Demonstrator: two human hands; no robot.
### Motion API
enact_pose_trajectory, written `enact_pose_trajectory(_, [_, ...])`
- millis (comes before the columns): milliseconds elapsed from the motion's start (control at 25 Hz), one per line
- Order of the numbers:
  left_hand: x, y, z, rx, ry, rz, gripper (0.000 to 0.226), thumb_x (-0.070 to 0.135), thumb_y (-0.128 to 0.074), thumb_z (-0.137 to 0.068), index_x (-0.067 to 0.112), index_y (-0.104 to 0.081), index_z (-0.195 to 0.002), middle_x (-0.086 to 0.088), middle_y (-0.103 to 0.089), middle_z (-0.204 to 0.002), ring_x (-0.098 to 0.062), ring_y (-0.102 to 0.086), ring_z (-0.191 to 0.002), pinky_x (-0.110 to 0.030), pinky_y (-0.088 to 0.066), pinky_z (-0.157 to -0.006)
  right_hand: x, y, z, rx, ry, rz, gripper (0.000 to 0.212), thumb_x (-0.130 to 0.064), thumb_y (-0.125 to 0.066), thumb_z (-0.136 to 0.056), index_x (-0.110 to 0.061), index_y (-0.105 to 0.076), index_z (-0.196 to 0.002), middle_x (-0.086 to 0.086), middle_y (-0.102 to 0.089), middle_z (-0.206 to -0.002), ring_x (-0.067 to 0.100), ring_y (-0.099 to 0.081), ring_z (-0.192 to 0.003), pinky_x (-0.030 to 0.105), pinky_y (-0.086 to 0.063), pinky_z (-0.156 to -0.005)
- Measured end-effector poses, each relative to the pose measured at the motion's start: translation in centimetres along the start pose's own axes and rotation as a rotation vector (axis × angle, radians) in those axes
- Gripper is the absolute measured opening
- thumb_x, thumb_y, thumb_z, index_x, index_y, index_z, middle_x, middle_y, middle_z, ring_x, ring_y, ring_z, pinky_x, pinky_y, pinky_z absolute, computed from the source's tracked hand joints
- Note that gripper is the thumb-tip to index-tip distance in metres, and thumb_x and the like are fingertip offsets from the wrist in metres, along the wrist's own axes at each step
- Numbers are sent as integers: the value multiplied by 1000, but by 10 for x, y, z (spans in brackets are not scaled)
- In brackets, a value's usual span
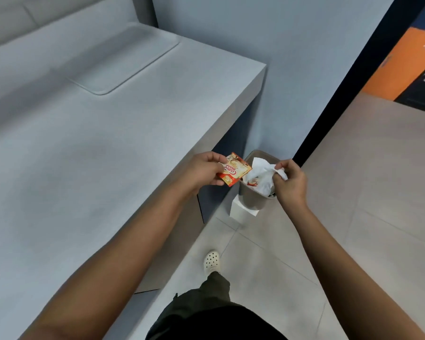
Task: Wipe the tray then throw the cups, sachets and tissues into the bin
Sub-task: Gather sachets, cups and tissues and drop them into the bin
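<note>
Sachet: a red and cream sachet is held above the floor, just left of the bin's mouth, its near-left corner pinched.
Left hand: the left hand is closed on the sachet, thumb on top, fingers curled beneath.
Tissue: a crumpled white tissue is held over the bin's opening, hanging into it.
Right hand: the right hand is pinched narrowly on the tissue's right edge with curled fingertips.
Bin: a grey bin is set on the tiled floor beside the counter's corner, against a white block; a second sachet is seen inside.
Tray: a grey tray is laid on the counter, well apart from both hands.
</note>
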State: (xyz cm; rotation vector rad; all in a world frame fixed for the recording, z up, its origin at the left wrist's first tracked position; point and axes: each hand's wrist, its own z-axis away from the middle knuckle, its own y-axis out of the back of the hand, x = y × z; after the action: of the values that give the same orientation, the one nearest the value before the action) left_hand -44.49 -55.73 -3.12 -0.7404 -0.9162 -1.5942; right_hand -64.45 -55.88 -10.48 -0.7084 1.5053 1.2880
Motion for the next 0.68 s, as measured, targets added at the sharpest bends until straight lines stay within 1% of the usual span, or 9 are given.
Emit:
enact_pose_trajectory(80, [10, -11, -36, -3, 19, -31, 14, 3, -51, -92, 13, -58, -96, -7, -62, -99, -9, -62, -71, -17, -53, -58, 10, -2, -31, 15, -56, 48, 33, 1, -51, -75, -32, -54, -73, 6, -56, -88, 20, -49, -75, 24, -38, -65])
enact_pose_trajectory(120, [13, -17, -54, -2, 30, -46, 14, 3, -51, -91, 13, -58, -97, -7, -62, -100, -8, -62, -70, -17, -53, -58, 14, -4, -47, 8, -79, 77, 30, 1, -53, -76, -28, -55, -77, 8, -57, -92, 21, -50, -79, 23, -38, -66])
enact_pose_trajectory(200, [15, -27, -82, -4, 41, -89, 15, 1, -52, -90, 13, -58, -96, -8, -63, -105, -8, -62, -71, -17, -53, -57, 22, -5, -69, 0, -109, 116, 24, 3, -55, -76, -20, -57, -83, 8, -57, -94, 21, -50, -80, 22, -36, -63])
enact_pose_trajectory(320, [16, -41, -123, -16, 69, -125, 17, 0, -54, -88, 15, -59, -93, -11, -63, -114, -13, -64, -79, -21, -54, -59, 35, -7, -100, -8, -157, 154, 21, 3, -57, -77, -16, -58, -85, 6, -57, -89, 20, -50, -74, 19, -36, -57])
enact_pose_trajectory(400, [18, -50, -142, -16, 110, -124, 17, 0, -55, -88, 14, -59, -96, -10, -62, -116, -16, -64, -86, -18, -54, -55, 47, -8, -119, -38, -211, 190, 21, 2, -57, -78, -17, -59, -87, 7, -56, -88, 15, -47, -66, 18, -35, -55])
enact_pose_trajectory(440, [17, -55, -151, -10, 126, -120, 17, 0, -55, -88, 14, -60, -97, -9, -61, -116, -16, -64, -87, -16, -54, -53, 54, -8, -128, -72, -226, 212, 21, 1, -58, -78, -17, -60, -89, 7, -56, -90, 16, -47, -67, 20, -36, -57])
enact_pose_trajectory(560, [9, -73, -180, 26, 165, -117, 19, 1, -56, -87, 13, -62, -101, -9, -62, -116, -19, -65, -94, -19, -56, -59, 73, -9, -156, -163, -257, 259, 22, -1, -58, -80, -11, -63, -98, 9, -58, -102, 20, -52, -85, 20, -38, -65])
enact_pose_trajectory(640, [3, -86, -203, 69, 222, -87, 19, 0, -56, -87, 14, -61, -99, -10, -61, -116, -21, -65, -98, -22, -57, -62, 89, -10, -177, -220, -261, 275, 22, -1, -58, -80, -11, -62, -99, 12, -60, -108, 22, -54, -91, 20, -36, -71])
enact_pose_trajectory(680, [-1, -94, -214, 100, 258, -68, 18, 0, -56, -87, 14, -61, -98, -10, -62, -116, -21, -65, -97, -22, -57, -62, 99, -10, -188, -263, -261, 295, 21, -1, -58, -79, -10, -62, -99, 13, -61, -109, 24, -55, -94, 20, -35, -72])
